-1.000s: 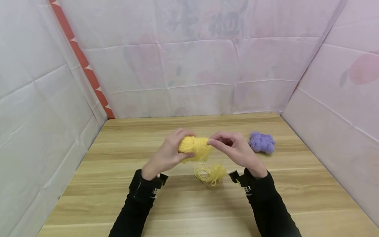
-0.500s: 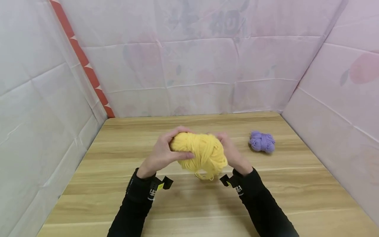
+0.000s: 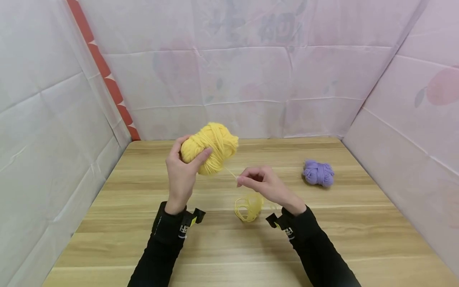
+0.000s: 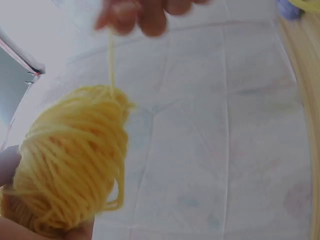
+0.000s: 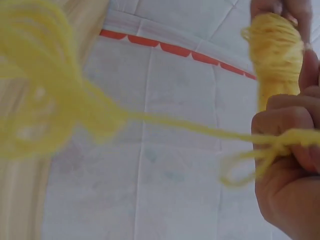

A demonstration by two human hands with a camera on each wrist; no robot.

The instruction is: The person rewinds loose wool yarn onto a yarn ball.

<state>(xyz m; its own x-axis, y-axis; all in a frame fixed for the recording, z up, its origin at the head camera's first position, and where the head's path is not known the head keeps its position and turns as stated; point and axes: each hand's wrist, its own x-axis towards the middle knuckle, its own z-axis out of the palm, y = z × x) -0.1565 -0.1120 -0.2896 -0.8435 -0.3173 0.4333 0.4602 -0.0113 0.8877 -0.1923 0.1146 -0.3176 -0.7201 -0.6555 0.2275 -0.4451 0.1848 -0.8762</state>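
Note:
My left hand (image 3: 181,171) grips a skein of yellow yarn (image 3: 211,147), thumb across its near side and fingers behind it. A single strand (image 3: 230,173) runs from the skein's lower right down to my right hand (image 3: 267,184), which pinches it between thumb and fingertips. The left wrist view shows that strand (image 4: 111,60) stretched taut from the skein's end (image 4: 80,155). Below the right hand, a loose bundle of yellow yarn (image 3: 247,208) overlaps the tabletop. In the right wrist view the bundle (image 5: 45,75) joins the right hand (image 5: 290,160) by a strand, with a small loop beside the fingers.
A small purple skein of yarn (image 3: 318,173) lies on the wooden table (image 3: 143,239) toward the back right. Pale printed sheets (image 3: 244,87) wall the table in at the back and both sides.
The yellow skein first came toward the camera, then rose away to the upper left in my left hand. My right hand has drawn apart from it, and a strand now spans the gap.

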